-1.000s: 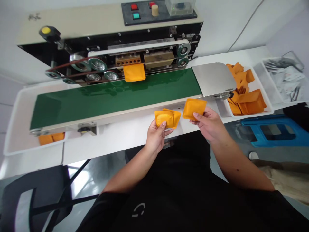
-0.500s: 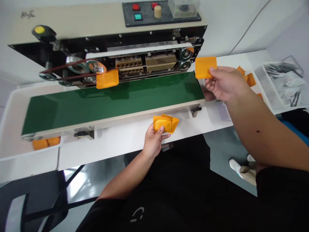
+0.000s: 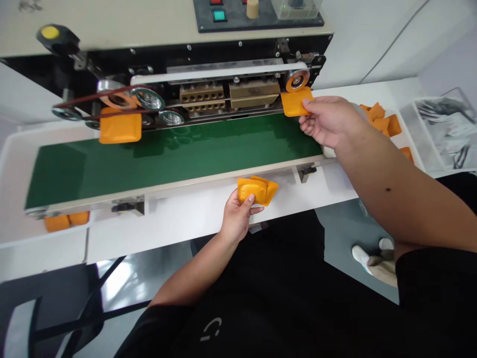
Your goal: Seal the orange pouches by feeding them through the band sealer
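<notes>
Between thumb and fingers my right hand (image 3: 328,122) pinches an orange pouch (image 3: 294,102). The pouch's upper edge is at the right-end rollers of the band sealing machine (image 3: 253,52), above the green conveyor belt (image 3: 208,144). My left hand (image 3: 238,214), closed, holds a small stack of orange pouches (image 3: 255,191) in front of the belt; how many is hard to tell. Another orange pouch (image 3: 120,127) hangs by its top edge at the machine's left rollers, over the belt.
Orange pouches (image 3: 380,119) lie in a white tray at the right. Beside it stands a clear bin (image 3: 421,124) of silvery packets. A white bin (image 3: 15,164) at the left holds more pouches. A control panel (image 3: 257,25) sits on top. Another person's shoes (image 3: 361,256) show at lower right.
My right hand has moved left, bringing its pouch to the machine's right-end rollers. The other pouch has travelled left along the machine. My left hand stays put with its stack. The view has shifted slightly.
</notes>
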A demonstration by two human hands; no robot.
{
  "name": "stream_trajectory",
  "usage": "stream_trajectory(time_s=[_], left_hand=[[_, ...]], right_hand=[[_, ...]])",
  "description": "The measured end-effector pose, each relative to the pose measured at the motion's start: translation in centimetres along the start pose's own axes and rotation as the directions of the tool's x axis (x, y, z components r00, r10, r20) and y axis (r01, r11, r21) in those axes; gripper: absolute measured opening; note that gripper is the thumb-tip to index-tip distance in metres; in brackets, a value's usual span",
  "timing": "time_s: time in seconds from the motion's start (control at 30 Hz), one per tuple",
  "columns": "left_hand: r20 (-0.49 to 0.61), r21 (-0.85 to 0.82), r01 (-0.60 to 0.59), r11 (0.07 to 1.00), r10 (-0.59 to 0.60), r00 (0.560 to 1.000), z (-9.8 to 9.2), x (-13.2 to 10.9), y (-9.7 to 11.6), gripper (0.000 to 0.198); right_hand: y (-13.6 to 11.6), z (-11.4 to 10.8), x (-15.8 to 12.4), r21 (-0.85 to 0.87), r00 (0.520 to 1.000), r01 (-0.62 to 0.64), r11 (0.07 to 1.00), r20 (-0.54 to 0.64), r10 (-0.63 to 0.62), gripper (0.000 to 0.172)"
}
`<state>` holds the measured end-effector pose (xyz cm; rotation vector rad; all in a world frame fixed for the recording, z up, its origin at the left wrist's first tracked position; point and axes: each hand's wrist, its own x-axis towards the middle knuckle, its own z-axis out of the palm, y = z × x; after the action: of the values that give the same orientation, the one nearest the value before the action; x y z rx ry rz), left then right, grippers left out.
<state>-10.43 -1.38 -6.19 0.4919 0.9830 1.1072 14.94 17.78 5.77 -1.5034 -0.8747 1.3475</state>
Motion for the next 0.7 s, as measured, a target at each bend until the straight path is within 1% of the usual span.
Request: stream_trajectory(time_s=[0.07, 0.1, 0.17, 0.27, 0.3, 0.33, 0.4, 0.5, 0.53, 0.6, 0.7], left_hand=[[0.003, -0.001, -0.001, 1.000, 0.001, 1.000, 0.1, 0.0, 0.0, 0.064], [0.007, -0.003, -0.001, 1.000, 0.001, 1.000, 0.2, -0.1, 0.0, 0.064], [0.014, -0.012, -0.003, 1.000, 0.003, 1.000, 0.3, -0.2, 0.0, 0.063], [0.018, -0.026, -0.012, 1.000, 0.013, 1.000, 0.5, -0.3, 0.1, 0.060], [0.018, -0.031, -0.014, 0.999, 0.014, 1.000, 0.6, -0.3, 0.2, 0.060], [0.019, -0.036, -0.012, 0.999, 0.013, 1.000, 0.7, -0.4, 0.2, 0.060], [0.025, -0.049, -0.001, 0.999, 0.002, 1.000, 1.1, -0.4, 0.4, 0.060], [0.044, -0.068, 0.027, 0.997, -0.024, 0.999, 2.1, -0.6, 0.5, 0.061], [0.050, -0.072, 0.031, 0.997, -0.028, 0.998, 2.5, -0.7, 0.5, 0.061], [0.057, -0.071, 0.029, 0.997, -0.025, 0.998, 3.3, -0.9, 0.4, 0.061], [0.064, -0.033, 0.007, 0.999, -0.005, 0.998, 4.2, -1.1, 0.1, 0.058]], right_hand=[[-0.1, 0.5, -0.2, 0.003, 0.998, 0.013, 1.000, 0.059, -0.013, 0.025], [-0.2, 0.6, -0.7, -0.006, 0.997, 0.025, 1.000, 0.068, -0.024, 0.027], [-0.4, 0.4, -2.3, -0.039, 0.998, 0.063, 0.997, 0.022, -0.063, 0.023], [0.3, -0.4, -6.5, -0.071, 0.977, 0.180, 0.981, -0.101, -0.187, 0.014], [1.1, -0.8, -8.1, -0.072, 0.965, 0.225, 0.972, -0.121, -0.232, 0.016], [2.1, -1.0, -9.8, -0.082, 0.960, 0.248, 0.965, -0.114, -0.257, 0.019], [4.8, -1.4, -12.9, -0.119, 0.957, 0.263, 0.958, -0.095, -0.274, 0.025], [9.2, -1.1, -16.1, -0.186, 0.980, 0.191, 0.964, 0.089, -0.178, 0.036], [10.5, -0.8, -16.8, -0.196, 0.981, 0.165, 0.967, 0.138, -0.139, 0.040], [12.4, -0.2, -17.5, -0.184, 0.979, 0.132, 0.974, 0.176, -0.099, 0.042], [13.6, 0.3, -17.7, -0.128, 0.984, 0.140, 0.982, 0.130, -0.123, 0.037]])
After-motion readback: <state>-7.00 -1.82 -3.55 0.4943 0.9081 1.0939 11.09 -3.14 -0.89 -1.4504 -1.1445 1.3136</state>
